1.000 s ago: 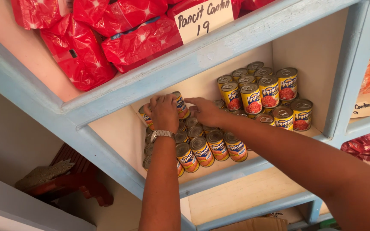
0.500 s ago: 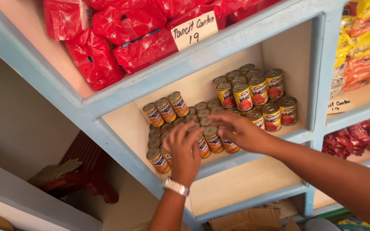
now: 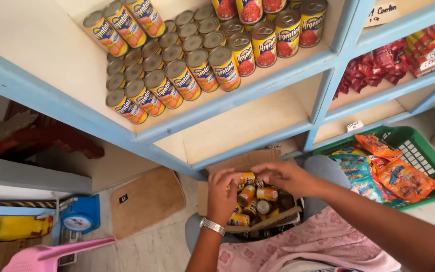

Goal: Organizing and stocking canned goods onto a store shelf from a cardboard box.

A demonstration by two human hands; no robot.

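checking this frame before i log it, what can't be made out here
- Head view: whether the left hand grips a can or only touches the cans in the box; its fingers cover the contact.
- Cardboard box: its depth and lower cans, hidden by both hands and the top cans.
- Right hand: its palm side faces away.
- Green basket: its bottom, covered by snack packets.

Glossy paper-labelled metal cans fill a matt cardboard box below painted wooden shelves.

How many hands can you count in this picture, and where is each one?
2: the left hand and the right hand, both over the cardboard box of cans. No others show.
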